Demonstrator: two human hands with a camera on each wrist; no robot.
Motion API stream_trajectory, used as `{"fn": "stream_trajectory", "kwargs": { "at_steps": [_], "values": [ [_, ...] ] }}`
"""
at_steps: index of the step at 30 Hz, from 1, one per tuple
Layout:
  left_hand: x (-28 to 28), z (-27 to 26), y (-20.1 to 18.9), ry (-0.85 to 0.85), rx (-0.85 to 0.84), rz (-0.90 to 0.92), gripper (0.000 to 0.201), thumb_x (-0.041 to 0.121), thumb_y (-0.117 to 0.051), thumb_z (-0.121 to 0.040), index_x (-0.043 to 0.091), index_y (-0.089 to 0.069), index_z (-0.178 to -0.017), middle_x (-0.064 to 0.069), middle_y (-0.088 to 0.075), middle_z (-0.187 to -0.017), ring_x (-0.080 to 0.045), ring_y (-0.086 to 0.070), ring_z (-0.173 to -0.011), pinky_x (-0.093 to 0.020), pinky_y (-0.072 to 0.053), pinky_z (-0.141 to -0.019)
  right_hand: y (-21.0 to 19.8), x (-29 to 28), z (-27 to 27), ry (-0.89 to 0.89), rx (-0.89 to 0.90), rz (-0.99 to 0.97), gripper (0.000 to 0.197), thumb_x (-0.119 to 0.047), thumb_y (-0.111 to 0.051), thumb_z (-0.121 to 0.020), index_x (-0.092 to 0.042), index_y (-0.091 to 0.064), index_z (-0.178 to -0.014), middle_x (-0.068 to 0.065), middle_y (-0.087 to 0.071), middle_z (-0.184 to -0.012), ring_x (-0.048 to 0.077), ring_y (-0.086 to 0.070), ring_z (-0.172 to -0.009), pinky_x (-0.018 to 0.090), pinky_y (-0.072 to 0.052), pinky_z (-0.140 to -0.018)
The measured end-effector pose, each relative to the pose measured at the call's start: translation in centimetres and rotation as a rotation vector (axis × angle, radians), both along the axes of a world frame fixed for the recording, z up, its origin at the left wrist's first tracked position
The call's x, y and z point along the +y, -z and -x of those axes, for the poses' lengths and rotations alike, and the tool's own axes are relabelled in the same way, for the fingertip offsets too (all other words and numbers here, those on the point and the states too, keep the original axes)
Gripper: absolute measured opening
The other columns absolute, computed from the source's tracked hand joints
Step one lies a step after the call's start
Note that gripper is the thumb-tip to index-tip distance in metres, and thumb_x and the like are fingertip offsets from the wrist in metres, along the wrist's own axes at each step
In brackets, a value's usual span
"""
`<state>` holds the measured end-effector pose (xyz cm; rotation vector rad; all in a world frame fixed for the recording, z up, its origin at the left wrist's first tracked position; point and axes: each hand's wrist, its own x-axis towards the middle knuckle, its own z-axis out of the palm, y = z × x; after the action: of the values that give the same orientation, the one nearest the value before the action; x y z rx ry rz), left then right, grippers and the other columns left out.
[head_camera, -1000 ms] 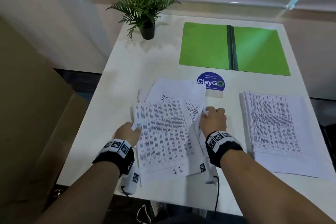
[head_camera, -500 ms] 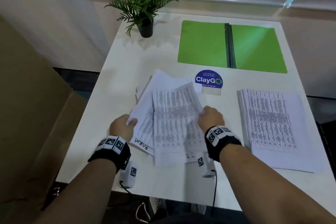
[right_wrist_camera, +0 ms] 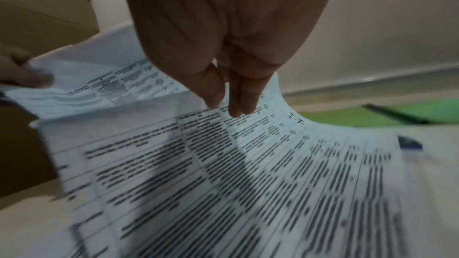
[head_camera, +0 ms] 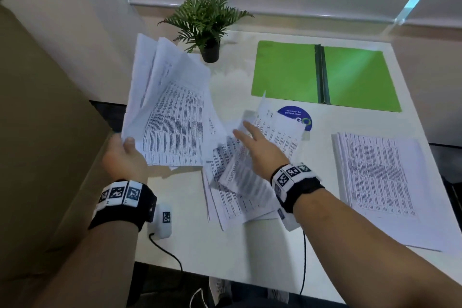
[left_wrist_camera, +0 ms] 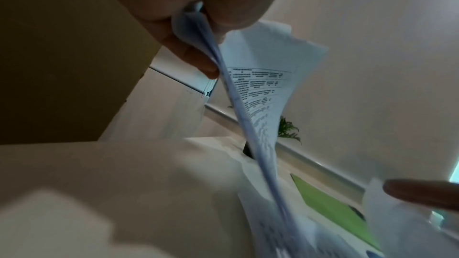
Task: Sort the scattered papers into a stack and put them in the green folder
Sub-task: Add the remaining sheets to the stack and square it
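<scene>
My left hand [head_camera: 125,150] pinches a fanned bundle of printed papers [head_camera: 170,112] by its lower corner and holds it up above the table's left side; the left wrist view shows the thumb [left_wrist_camera: 231,7] and fingers clamped on the bundle's edge [left_wrist_camera: 238,93]. My right hand [head_camera: 255,140] is stretched out with straight fingers over several loose sheets [head_camera: 240,182] that lie and curl on the table; its fingertips [right_wrist_camera: 238,109] touch the top sheet [right_wrist_camera: 223,174]. The green folder [head_camera: 325,75] lies open flat at the back right. A neat paper stack [head_camera: 380,177] sits at the right.
A small potted plant [head_camera: 207,25] stands at the back of the white table [head_camera: 200,245], left of the folder. A round blue sticker [head_camera: 297,115] lies in front of the folder, partly covered by a sheet. A tan wall or panel [head_camera: 42,132] runs along the left.
My left hand has lifted most of the pile up and to the left. My right hand has let go and opened, and some sheets have dropped back onto the table.
</scene>
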<state>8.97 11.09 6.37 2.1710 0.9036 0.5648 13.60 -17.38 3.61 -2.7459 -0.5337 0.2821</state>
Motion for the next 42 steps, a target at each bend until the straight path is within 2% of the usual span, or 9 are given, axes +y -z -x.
{"fn": "stream_trajectory", "kwargs": {
  "at_steps": [3,7,12,17,21,25,28,34,42],
  "values": [
    [0.4,-0.3,-0.4,-0.059,0.025,0.029,0.031,0.028,-0.042,-0.1,0.004,-0.053,-0.117,-0.022,-0.061,-0.114,-0.039,-0.059,-0.102,-0.045,-0.045,-0.086,2.6,0.0,1.8,0.055,0.191,-0.013,0.101,0.016,-0.051,-0.075,-0.032,-0.005,-0.151,0.003,0.004,-0.161,0.018,-0.059,-0.067,0.029,-0.049,-0.052],
    [-0.1,-0.7,-0.4,0.013,0.052,0.024,0.028,0.022,-0.044,-0.1,0.001,-0.055,-0.116,-0.024,-0.061,-0.115,-0.041,-0.057,-0.107,-0.044,-0.043,-0.089,4.9,-0.6,4.0,0.007,0.389,0.051,0.091,0.001,-0.056,-0.08,-0.027,-0.007,-0.151,0.009,-0.021,-0.156,0.038,-0.049,-0.124,0.052,-0.044,-0.101],
    [-2.4,-1.2,-2.5,0.306,0.081,-0.223,0.019,0.015,-0.042,-0.1,0.005,-0.058,-0.103,-0.017,-0.055,-0.083,-0.036,-0.055,-0.082,-0.034,-0.035,-0.066,-1.6,0.6,1.6,0.118,-0.187,-0.232,0.073,-0.004,-0.058,-0.087,-0.023,-0.022,-0.148,0.006,-0.015,-0.159,0.025,-0.018,-0.146,0.051,-0.012,-0.119],
    [-5.6,-2.2,-6.5,0.703,-0.048,-0.585,0.033,-0.006,-0.052,-0.081,0.012,-0.066,-0.104,-0.013,-0.065,-0.097,-0.035,-0.061,-0.089,-0.045,-0.051,-0.07,-9.2,2.3,0.0,-0.086,-0.526,-0.07,0.077,0.003,-0.056,-0.071,-0.028,-0.037,-0.139,0.001,-0.026,-0.157,0.026,-0.008,-0.148,0.06,-0.003,-0.116],
    [-7.0,-3.5,-6.8,0.793,-0.412,-0.754,0.032,0.0,-0.065,-0.079,0.011,-0.067,-0.108,-0.012,-0.067,-0.109,-0.034,-0.059,-0.102,-0.048,-0.046,-0.085,-12.0,1.6,-0.5,-0.043,-0.387,0.128,0.03,-0.003,-0.056,-0.078,-0.02,-0.055,-0.103,0.001,-0.064,-0.104,0.029,-0.06,-0.11,0.054,-0.034,-0.104],
    [-7.7,-3.7,-4.3,0.544,-0.389,-0.311,0.06,0.021,-0.055,-0.095,0.003,-0.028,-0.146,-0.022,-0.023,-0.152,-0.031,-0.023,-0.143,-0.048,-0.024,-0.116,-11.9,-1.8,-2.0,0.414,-0.195,-0.265,0.012,-0.011,-0.054,-0.089,-0.019,-0.057,-0.096,0.0,-0.063,-0.086,0.026,-0.063,-0.077,0.04,-0.057,-0.067],
    [-8.3,-3.0,-0.9,0.459,-0.08,0.108,0.064,0.025,-0.047,-0.099,0.008,-0.016,-0.152,-0.018,-0.013,-0.157,-0.03,-0.018,-0.145,-0.038,-0.02,-0.118,-9.1,-4.4,-3.3,0.643,0.048,-0.494,0.026,-0.015,-0.058,-0.087,-0.009,-0.063,-0.112,0.01,-0.068,-0.099,0.029,-0.066,-0.09,0.04,-0.058,-0.078],
    [-9.3,-1.3,6.8,0.305,0.715,0.293,0.06,0.041,-0.038,-0.097,-0.002,-0.036,-0.138,-0.028,-0.039,-0.141,-0.042,-0.042,-0.127,-0.044,-0.039,-0.104,1.3,-7.1,-0.3,0.914,0.393,-0.393,0.054,-0.027,-0.062,-0.084,-0.01,-0.046,-0.133,0.019,-0.051,-0.132,0.036,-0.054,-0.117,0.035,-0.044,-0.096],
    [-11.9,-2.7,7.6,0.363,0.722,0.302,0.048,0.027,-0.038,-0.1,0.003,-0.037,-0.141,-0.022,-0.045,-0.14,-0.039,-0.05,-0.121,-0.038,-0.042,-0.096,5.2,-5.1,0.2,0.744,0.471,-0.283,0.061,-0.005,-0.041,-0.092,-0.007,-0.019,-0.148,0.021,-0.026,-0.147,0.038,-0.035,-0.132,0.04,-0.031,-0.11]
  ]
}}
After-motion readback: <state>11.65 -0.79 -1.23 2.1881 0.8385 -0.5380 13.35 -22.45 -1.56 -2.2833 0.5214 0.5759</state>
